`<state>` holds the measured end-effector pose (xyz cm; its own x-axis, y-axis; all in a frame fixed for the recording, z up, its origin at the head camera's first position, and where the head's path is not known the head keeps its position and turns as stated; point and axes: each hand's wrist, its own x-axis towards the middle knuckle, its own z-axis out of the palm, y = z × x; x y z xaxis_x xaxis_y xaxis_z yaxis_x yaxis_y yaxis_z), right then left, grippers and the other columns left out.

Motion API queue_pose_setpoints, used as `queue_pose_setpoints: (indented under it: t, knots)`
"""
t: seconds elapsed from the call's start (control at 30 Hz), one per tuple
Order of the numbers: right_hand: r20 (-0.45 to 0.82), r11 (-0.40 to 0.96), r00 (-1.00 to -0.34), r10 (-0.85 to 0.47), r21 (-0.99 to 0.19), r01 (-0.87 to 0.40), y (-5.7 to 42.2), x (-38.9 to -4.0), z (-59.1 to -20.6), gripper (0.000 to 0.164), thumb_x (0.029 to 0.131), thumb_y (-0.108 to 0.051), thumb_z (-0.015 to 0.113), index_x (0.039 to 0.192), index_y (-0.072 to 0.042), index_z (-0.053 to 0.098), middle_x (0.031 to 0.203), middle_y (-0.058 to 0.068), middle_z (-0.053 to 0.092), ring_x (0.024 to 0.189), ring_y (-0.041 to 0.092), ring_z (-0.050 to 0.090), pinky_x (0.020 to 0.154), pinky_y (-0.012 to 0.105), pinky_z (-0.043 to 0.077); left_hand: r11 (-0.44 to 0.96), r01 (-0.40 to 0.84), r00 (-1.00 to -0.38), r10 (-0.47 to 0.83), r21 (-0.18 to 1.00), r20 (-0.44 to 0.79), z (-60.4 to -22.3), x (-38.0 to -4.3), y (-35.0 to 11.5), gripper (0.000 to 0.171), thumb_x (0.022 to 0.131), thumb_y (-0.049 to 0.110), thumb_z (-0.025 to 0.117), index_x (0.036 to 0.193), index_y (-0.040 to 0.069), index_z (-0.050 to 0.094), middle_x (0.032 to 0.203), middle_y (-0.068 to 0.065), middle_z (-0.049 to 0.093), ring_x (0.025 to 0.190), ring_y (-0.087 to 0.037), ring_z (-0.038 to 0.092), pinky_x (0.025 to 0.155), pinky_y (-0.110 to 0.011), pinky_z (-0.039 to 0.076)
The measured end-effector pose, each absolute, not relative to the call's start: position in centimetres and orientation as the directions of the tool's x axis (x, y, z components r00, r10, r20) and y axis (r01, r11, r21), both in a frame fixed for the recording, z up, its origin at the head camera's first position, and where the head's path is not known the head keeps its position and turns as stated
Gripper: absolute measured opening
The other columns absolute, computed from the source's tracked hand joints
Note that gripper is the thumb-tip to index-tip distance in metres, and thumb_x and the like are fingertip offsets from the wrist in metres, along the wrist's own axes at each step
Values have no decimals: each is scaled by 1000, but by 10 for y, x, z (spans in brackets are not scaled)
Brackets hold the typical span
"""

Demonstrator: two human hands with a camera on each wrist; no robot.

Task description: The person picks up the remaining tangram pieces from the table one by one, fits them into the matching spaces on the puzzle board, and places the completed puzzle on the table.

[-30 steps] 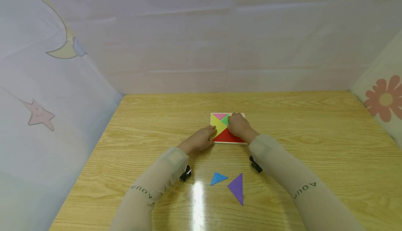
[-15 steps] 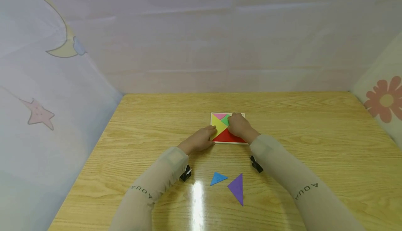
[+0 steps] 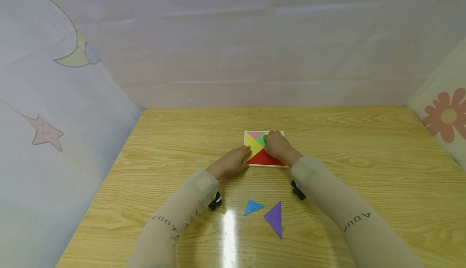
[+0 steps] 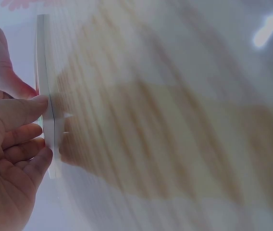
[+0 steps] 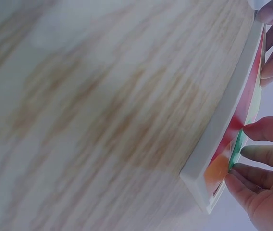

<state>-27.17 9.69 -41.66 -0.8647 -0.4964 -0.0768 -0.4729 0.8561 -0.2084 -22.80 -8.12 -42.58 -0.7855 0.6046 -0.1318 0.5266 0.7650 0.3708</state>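
A tangram tray (image 3: 265, 165) with a pale rim lies on the table. In it show a yellow triangle (image 3: 253, 145), a red triangle (image 3: 265, 158), a pink triangle (image 3: 254, 134) and a green piece (image 3: 261, 139). My left hand (image 3: 233, 161) grips the tray's near left edge, its thumb and fingertips (image 4: 41, 156) at the rim in the left wrist view. Over the tray's right part, my right hand (image 3: 278, 145) pinches the green piece between thumb and fingers. An orange piece (image 5: 217, 169) shows beside it in the right wrist view; the right hand covers that area from above.
Nearer the table's front lie a blue triangle (image 3: 253, 207) and a purple triangle (image 3: 275, 218), side by side between the forearms. Cloth walls with printed pictures stand behind and beside the wooden table (image 3: 174, 138).
The green piece has shifted slightly and now sits closer against the pink and yellow triangles. My right wrist has moved a little to the right. The left hand holds still on the tray.
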Motion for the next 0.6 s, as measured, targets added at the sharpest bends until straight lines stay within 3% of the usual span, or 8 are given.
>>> queue_pose_setpoints:
  t: [0.27, 0.43, 0.6]
  knots:
    - [-54, 843, -864, -501, -256, -473, 100, -274, -420, 11, 76, -3, 52, 84, 3, 57, 86, 18, 53, 81, 32, 48, 68, 39, 42, 770, 520, -790, 598, 369, -137, -426, -228, -81, 47, 84, 14, 54, 125, -5, 40, 133, -17, 32, 124, -27, 25, 102, -31, 21]
    - [-34, 814, -858, -513, -337, -473, 104, -276, -423, 4, 75, -2, 52, 72, 0, 53, 76, 13, 50, 71, 24, 43, 62, 35, 38, 770, 525, -787, 601, 362, -138, -427, -228, -81, 46, 84, 14, 54, 125, -4, 41, 133, -17, 33, 124, -27, 25, 102, -31, 21]
    - [-26, 790, -847, -530, -379, -483, 107, -277, -423, 13, 76, -1, 51, 64, -4, 48, 67, 6, 45, 65, 20, 37, 60, 32, 35, 766, 527, -786, 604, 368, -132, -427, -228, -81, 45, 84, 13, 54, 124, -4, 42, 133, -18, 33, 124, -27, 25, 102, -31, 21]
